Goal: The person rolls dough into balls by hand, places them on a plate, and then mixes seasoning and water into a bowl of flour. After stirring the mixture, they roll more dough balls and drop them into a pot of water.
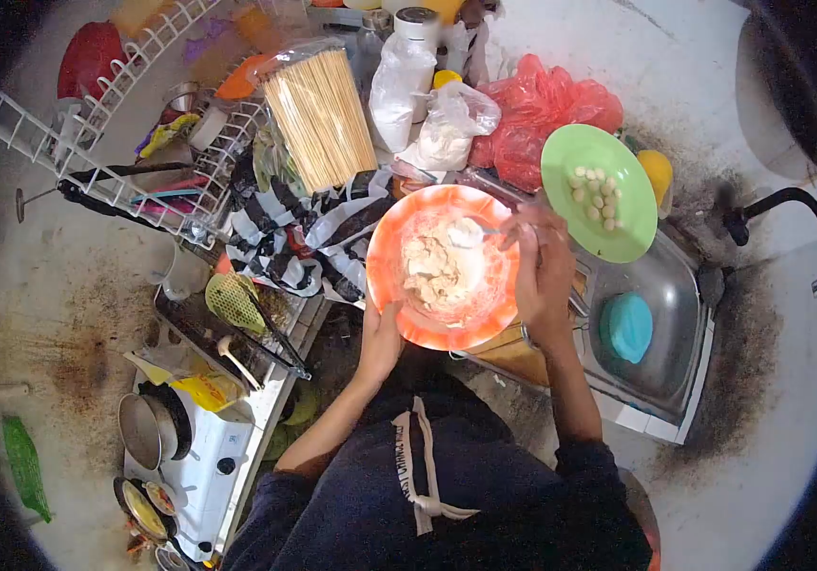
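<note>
My left hand (382, 344) grips the lower left rim of an orange-and-white plate (386, 238), held up in front of me. On that plate lies a lumpy beige dough (432, 265) with white powder around it. My right hand (544, 271) is closed on a spoon (490, 230) over the plate's upper right side. White powder or paste sits in the spoon's bowl, beside the dough. Right of the plate, a green plate (566, 157) carries several small pale balls (599, 198).
A steel sink (670, 357) with a turquoise container (626, 326) and black faucet (789, 198) is at right. Behind stand bagged skewers (318, 119), a bag of white powder (445, 143) and red plastic bags (532, 124). A dish rack (114, 95) and white stove (209, 466) are left.
</note>
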The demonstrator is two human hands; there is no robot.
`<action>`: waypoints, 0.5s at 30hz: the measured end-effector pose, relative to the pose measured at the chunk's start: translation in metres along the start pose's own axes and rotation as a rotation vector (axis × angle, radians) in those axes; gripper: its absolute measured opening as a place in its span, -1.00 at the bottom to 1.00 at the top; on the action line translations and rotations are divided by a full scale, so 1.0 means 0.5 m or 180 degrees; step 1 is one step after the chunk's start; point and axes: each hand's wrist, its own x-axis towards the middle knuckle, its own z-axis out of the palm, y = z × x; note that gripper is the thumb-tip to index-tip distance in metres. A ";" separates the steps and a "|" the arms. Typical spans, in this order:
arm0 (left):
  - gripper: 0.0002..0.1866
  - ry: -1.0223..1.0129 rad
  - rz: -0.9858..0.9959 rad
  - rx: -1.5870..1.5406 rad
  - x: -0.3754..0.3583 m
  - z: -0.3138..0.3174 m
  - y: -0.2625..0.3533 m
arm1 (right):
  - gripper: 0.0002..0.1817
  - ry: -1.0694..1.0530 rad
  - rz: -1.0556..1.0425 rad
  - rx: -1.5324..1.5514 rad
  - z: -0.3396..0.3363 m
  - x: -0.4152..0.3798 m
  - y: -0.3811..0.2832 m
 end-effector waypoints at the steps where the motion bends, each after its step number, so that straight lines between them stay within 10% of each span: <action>1: -0.49 0.0001 -0.0017 0.0002 -0.006 -0.005 -0.007 | -0.84 -0.0005 0.0016 -0.0003 0.000 -0.015 0.009; 13: -0.45 -0.0346 0.0219 0.0080 -0.017 -0.019 -0.027 | -0.90 -0.0409 -0.0006 -0.0173 -0.015 -0.032 0.049; 15: -0.42 -0.0402 0.0231 0.0096 -0.018 -0.017 -0.032 | -0.89 -0.0343 -0.0802 -0.0916 -0.018 -0.037 0.061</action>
